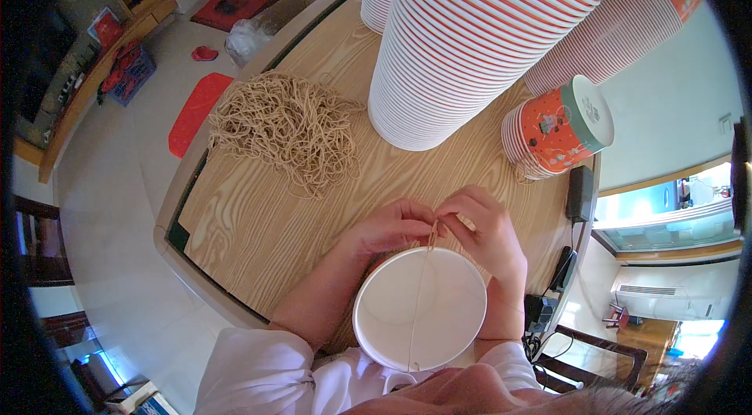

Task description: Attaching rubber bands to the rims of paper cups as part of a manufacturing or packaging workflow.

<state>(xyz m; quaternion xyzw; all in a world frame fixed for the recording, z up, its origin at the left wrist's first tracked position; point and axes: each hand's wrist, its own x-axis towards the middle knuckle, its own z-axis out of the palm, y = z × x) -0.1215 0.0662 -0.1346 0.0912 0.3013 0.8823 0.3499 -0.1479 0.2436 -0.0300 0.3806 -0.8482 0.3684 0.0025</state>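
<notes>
A white paper bucket (454,309) sits close against my body, its round mouth facing up. A thin tan string (421,297) runs across that mouth from the near rim to the far rim. Just beyond the far rim, my left hand (395,225) and my right hand (489,231) meet with fingertips pinched on the string, where a short loop of it shows. Part of the left hand's grip is hidden behind its own fingers. Further left on the wooden table lies a large tangled heap of tan strings (286,129).
Tall leaning stacks of white buckets (470,39) rise at the table's far side. To the right, a shorter stack of orange and green buckets (552,129) lies tilted. A black power adapter (580,194) and cables line the right edge. A red stool (196,113) stands beyond the left edge.
</notes>
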